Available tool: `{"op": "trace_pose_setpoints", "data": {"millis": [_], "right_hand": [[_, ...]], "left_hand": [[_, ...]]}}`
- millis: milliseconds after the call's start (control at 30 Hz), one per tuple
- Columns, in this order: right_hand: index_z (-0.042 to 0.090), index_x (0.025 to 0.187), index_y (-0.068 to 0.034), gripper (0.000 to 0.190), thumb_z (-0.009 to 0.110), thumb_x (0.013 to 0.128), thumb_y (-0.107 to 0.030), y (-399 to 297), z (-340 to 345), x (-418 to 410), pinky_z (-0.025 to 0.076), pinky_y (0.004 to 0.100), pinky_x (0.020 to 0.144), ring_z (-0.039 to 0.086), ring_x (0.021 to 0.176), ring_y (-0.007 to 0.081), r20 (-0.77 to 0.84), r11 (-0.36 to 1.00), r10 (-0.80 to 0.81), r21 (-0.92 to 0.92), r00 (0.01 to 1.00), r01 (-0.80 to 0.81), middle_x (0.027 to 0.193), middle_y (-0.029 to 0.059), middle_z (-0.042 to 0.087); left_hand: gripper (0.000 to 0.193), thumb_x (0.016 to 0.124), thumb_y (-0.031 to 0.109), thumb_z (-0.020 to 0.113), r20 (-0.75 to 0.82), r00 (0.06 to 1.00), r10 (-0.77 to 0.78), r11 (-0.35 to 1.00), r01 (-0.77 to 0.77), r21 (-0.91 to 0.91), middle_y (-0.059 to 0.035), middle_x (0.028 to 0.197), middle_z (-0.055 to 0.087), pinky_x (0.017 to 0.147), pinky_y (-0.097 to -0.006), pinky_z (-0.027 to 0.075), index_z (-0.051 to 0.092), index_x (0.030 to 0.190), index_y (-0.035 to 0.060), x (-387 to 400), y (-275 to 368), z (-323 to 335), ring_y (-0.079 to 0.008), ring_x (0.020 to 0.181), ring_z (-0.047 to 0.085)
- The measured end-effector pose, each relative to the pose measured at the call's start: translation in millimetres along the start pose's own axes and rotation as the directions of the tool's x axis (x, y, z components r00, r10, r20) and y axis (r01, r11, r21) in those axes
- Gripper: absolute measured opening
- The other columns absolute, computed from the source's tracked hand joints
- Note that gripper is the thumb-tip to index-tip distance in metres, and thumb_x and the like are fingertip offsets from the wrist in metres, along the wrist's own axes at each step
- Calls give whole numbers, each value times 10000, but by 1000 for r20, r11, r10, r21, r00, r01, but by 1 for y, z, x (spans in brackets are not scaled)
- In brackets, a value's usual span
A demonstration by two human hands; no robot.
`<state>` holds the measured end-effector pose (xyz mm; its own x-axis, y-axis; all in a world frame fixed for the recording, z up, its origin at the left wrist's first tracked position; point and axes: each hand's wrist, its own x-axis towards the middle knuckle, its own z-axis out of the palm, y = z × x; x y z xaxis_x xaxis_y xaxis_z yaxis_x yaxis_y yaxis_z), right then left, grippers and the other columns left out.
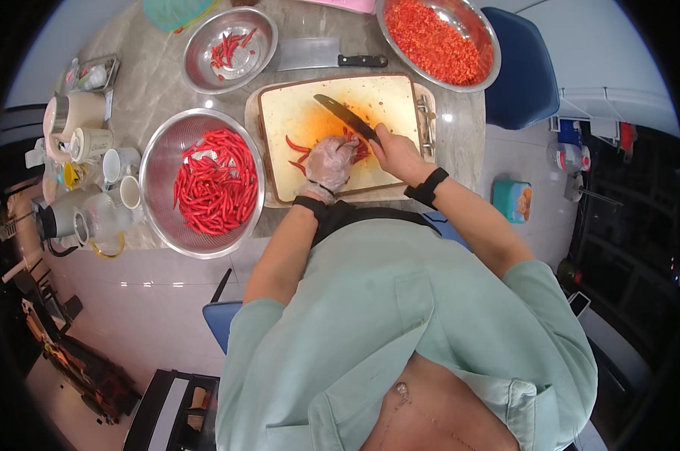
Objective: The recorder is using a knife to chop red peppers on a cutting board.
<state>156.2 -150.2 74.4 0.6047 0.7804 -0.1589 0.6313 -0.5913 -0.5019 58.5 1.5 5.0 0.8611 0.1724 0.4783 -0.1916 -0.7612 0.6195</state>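
Note:
My left hand (332, 163), in a clear plastic glove, presses a small bunch of red chili peppers (298, 144) against a cutting board (286, 115). Pepper ends stick out on both sides of the fingers. A knife with a dark blade (342, 111) is gripped in my right hand (397, 155), which is bare. The blade points up and to the left, just beyond the gloved fingers; whether its edge touches the peppers I cannot tell. Orange stain and small red bits mark the board's pale surface.
Left of the board stands a steel colander (151, 186) of whole chilies. Behind lie a steel bowl (190, 70) with a few chilies, a cleaver (311, 53) and a bowl (495, 62) of chopped chili. Mugs (130, 191) and a glass pitcher (97, 217) crowd the table's left side.

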Motion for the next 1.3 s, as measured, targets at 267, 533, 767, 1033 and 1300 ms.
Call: {"op": "trace_pose_setpoints", "data": {"millis": [267,533,767,1033,1300], "right_hand": [[403,942,-18,224,518,898,-206,-10,-19,8,458,480,557,577,643,413,104,992,-110,-51,989,116,707,223,586],[420,959,-24,220,501,901,-221,5,13,10,471,454,529,584,603,384,32,983,-138,-116,990,141,705,189,597],[410,951,-29,222,510,898,-219,5,-12,16,465,468,535,572,601,400,77,987,-140,-65,987,145,680,190,585],[412,939,-33,207,501,903,-216,1,-14,18,464,465,532,577,597,390,170,971,-206,-86,964,223,661,179,587],[403,941,-18,234,512,900,-221,16,3,19,447,478,519,566,588,412,32,994,-110,13,993,109,629,209,571]], "left_hand": [[220,679,56,682,54,998,-24,999,22,50,-94,849,616,672,-376,498,651,896,68,0,14,-12,-287,763,599],[189,659,37,667,15,1000,19,1000,-19,-15,-95,842,625,676,-377,506,647,846,61,-4,5,-4,-275,772,609],[187,643,11,658,39,999,24,1000,-25,18,-94,844,626,681,-379,508,637,822,61,-7,5,-3,-272,773,611],[204,634,16,660,26,999,38,999,-39,29,-98,821,613,670,-376,505,634,831,64,-3,7,-7,-271,758,604],[242,647,103,703,48,999,-1,1000,0,23,-96,846,600,707,-392,496,634,875,56,-4,12,-9,-278,797,595]]}}
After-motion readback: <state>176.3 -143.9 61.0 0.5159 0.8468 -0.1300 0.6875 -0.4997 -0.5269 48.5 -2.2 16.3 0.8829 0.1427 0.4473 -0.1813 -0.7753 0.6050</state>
